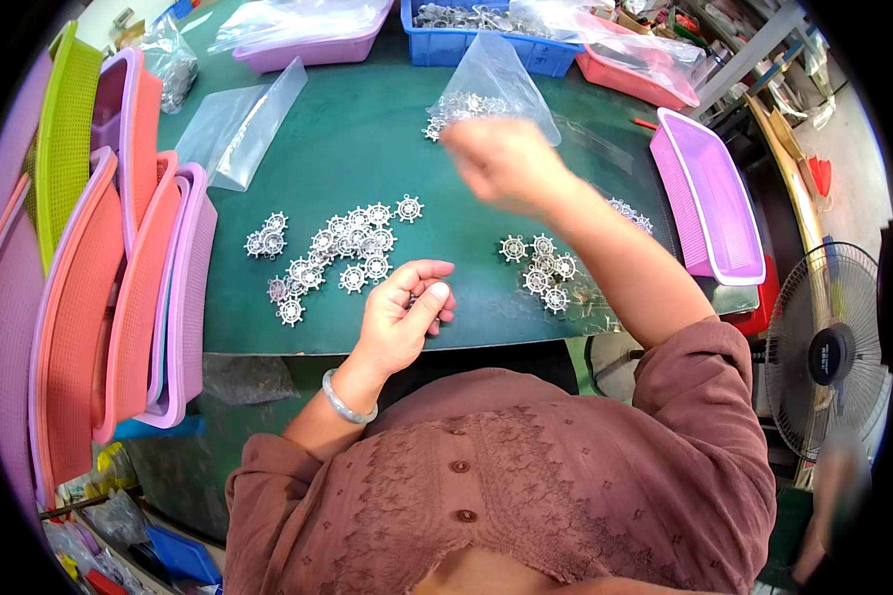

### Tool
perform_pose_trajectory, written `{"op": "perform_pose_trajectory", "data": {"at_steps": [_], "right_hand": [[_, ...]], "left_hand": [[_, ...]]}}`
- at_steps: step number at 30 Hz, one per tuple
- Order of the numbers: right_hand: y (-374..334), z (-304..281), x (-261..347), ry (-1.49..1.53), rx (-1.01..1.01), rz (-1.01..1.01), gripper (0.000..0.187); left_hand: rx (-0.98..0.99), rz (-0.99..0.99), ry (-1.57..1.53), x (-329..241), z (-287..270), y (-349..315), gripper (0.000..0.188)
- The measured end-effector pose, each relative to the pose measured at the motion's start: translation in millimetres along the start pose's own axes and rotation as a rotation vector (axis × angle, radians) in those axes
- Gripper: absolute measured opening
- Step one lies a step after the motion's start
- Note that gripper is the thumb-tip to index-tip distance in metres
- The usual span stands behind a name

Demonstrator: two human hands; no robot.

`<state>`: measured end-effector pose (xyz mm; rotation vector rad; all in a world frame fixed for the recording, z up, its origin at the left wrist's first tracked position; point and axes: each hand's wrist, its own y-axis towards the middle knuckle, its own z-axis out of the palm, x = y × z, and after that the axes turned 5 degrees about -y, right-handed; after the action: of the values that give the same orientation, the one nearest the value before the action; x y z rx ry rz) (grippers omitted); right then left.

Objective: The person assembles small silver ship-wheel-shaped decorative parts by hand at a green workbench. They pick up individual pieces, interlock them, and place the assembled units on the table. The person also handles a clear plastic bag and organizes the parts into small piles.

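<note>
My left hand [407,309] is curled near the front edge of the table, thumb against the bent fingers; what lies inside is mostly hidden. Beside it spreads a cluster of silver ship's-wheel charms [352,238], with a small group [266,238] farther left. My right hand [506,164] is over the far middle of the table, its fingers blurred and pointing down. Just beyond it, a clear plastic bag [501,74] lies with a pile of the same charms [461,109] at its near end. Another charm group [541,268] sits below my right forearm.
Stacked plastic baskets [74,297] line the left side. A purple basket [709,193] stands at the right, near a fan [829,347]. At the back are a blue bin [496,48] of metal parts and a pink basket [635,74]. Clear bags [238,124] lie at the left back.
</note>
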<state>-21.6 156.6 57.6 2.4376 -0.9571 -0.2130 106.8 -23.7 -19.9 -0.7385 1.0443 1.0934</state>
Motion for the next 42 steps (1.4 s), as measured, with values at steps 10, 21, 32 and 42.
{"op": "perform_pose_trajectory", "data": {"at_steps": [10,21,32,42], "right_hand": [[9.1,84.4,-43.5,-0.212,0.137,0.412,0.041],[-7.3,62.9,-23.2,-0.025,0.363,0.293,0.034],[-68.0,11.4,18.5,0.294,0.292,0.247,0.049],[-79.7,12.8,20.6,0.325,0.221,0.284,0.053]], "left_hand": [[0.029,0.021,-0.001,1.5,-0.5,1.6,0.022],[0.046,0.021,0.004,0.3,-2.4,1.1,0.023],[0.039,-0.014,-0.049,2.3,-3.0,0.2,0.024],[-0.001,-0.015,0.000,-0.1,0.9,4.4,0.023]]}}
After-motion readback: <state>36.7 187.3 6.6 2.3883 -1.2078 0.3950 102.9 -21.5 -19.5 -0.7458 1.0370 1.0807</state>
